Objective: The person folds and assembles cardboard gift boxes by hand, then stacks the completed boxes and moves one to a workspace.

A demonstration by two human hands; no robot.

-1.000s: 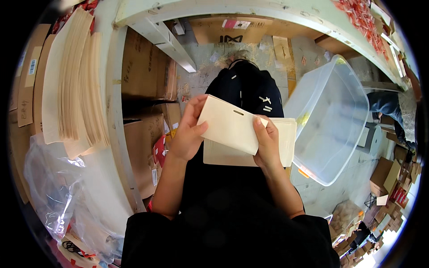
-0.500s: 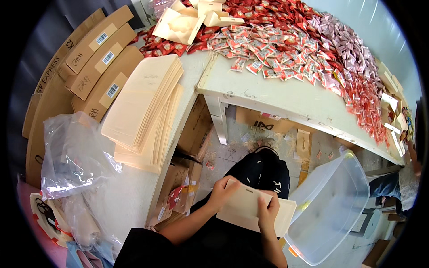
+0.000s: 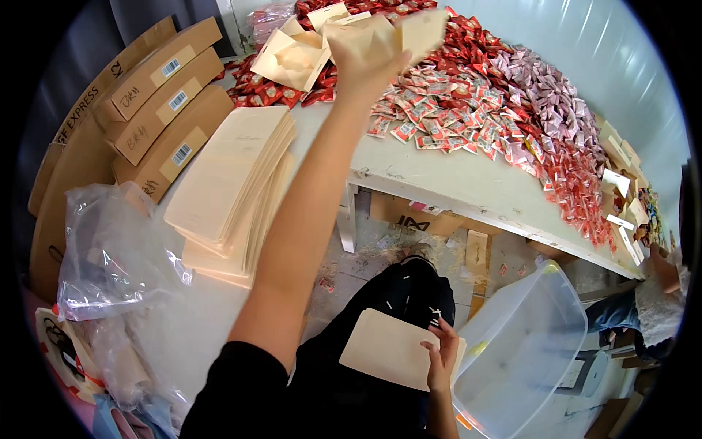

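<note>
My left hand [image 3: 369, 64] is stretched far forward over the table, closed on a folded cream card box [image 3: 423, 35]. Motion blurs both, and the fingers behind the box are partly hidden. Just left of it, an open cream box [image 3: 291, 55] sits among red packets. On my lap lies a flat cream card blank [image 3: 387, 347]. Over its right end rests my right hand [image 3: 442, 356], thumb and fingers apart and slightly curled, with nothing seen between them. A stack of flat cream blanks [image 3: 228, 172] lies on the left-hand table, beside my left forearm.
Heaped red, white and pink packets [image 3: 468, 95] cover the far table. A clear plastic tub [image 3: 523, 351] stands right of my legs. Brown cartons [image 3: 164, 110] and a clear plastic bag [image 3: 110, 249] are at left. Another person's arm [image 3: 664, 267] shows at the far right.
My left hand has swung from my lap up and forward over the packets, carrying a cream box. The right hand has stayed near my lap, its fingers now looser over the flat blank.
</note>
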